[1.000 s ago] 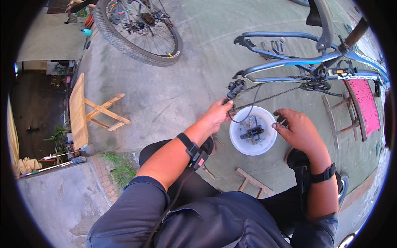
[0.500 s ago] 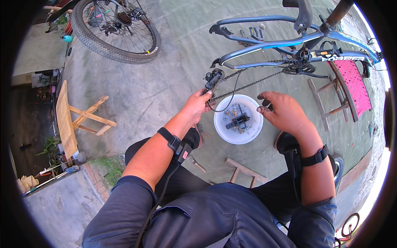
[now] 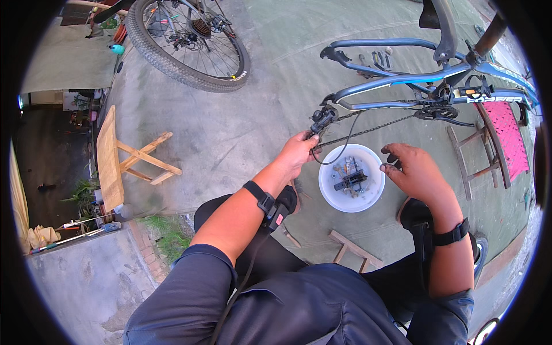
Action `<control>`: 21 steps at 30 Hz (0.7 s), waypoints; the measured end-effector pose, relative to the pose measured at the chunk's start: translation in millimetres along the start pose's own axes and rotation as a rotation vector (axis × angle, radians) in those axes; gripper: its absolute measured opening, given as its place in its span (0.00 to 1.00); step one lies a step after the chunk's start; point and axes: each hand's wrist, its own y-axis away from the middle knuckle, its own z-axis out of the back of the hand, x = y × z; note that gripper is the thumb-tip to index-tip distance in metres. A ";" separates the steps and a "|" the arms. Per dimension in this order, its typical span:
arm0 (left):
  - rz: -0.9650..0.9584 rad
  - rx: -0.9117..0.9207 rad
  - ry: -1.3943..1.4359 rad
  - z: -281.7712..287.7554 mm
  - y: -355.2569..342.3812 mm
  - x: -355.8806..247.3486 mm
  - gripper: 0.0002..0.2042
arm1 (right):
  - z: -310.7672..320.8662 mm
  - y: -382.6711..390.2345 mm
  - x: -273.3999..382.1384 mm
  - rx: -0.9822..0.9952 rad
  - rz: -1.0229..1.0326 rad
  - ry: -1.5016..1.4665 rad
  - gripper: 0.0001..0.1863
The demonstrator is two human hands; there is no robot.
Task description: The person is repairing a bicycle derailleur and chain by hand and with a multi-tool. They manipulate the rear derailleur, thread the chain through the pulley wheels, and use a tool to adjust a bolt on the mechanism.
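Note:
Pinched in the fingers of my left hand (image 3: 298, 154) is a black rear derailleur (image 3: 324, 118), hanging at the back end of a blue bicycle frame (image 3: 397, 82). The bicycle chain (image 3: 382, 125) runs from it to the crankset (image 3: 437, 111), and a thin black cable (image 3: 348, 150) loops below. My right hand (image 3: 418, 171) hovers at the right side of a white bucket (image 3: 378, 198), its darkened thumb and fingers apart with nothing seen between them. Inside the bucket lie a black metal part (image 3: 351, 180) and several small loose pieces.
A wheel with a knobby tyre (image 3: 172, 68) lies at the upper left. Below it is a wooden folding stool (image 3: 109, 158). At the right stands a stool with a pink seat (image 3: 506, 138). A low wooden stool (image 3: 357, 249) is between my legs; a pedal (image 3: 382, 60) lies behind the frame.
The whole view has shifted, so everything appears farther right. My left hand still holds the derailleur, and my right hand keeps its place beside the bucket.

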 end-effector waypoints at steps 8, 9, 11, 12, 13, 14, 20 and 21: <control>-0.010 0.001 -0.012 0.0 -0.7 -2.6 0.12 | 2.0 1.9 5.6 -0.021 0.033 0.030 0.15; -0.016 0.011 -0.009 0.6 -0.6 -2.7 0.12 | 2.2 1.8 5.9 -0.019 0.037 0.032 0.15; -0.024 0.011 -0.001 0.1 -0.6 -2.4 0.12 | 2.4 1.6 6.4 -0.014 0.042 0.036 0.16; -0.026 0.001 0.004 -1.0 -0.6 -1.9 0.12 | 2.3 1.8 6.7 -0.012 0.041 0.037 0.16; -0.029 -0.009 0.009 -1.6 -0.5 -1.7 0.12 | 2.2 1.7 7.0 -0.008 0.045 0.038 0.16; -0.028 -0.012 0.013 -1.7 -0.2 -1.7 0.12 | 2.1 1.6 7.2 -0.006 0.038 0.038 0.16; -0.031 -0.012 0.019 -1.5 -0.6 -2.0 0.12 | 2.4 0.9 7.3 0.010 0.028 0.028 0.16; -0.032 -0.014 0.017 -1.4 -0.7 -1.7 0.13 | 2.0 1.0 7.3 0.012 0.024 0.027 0.16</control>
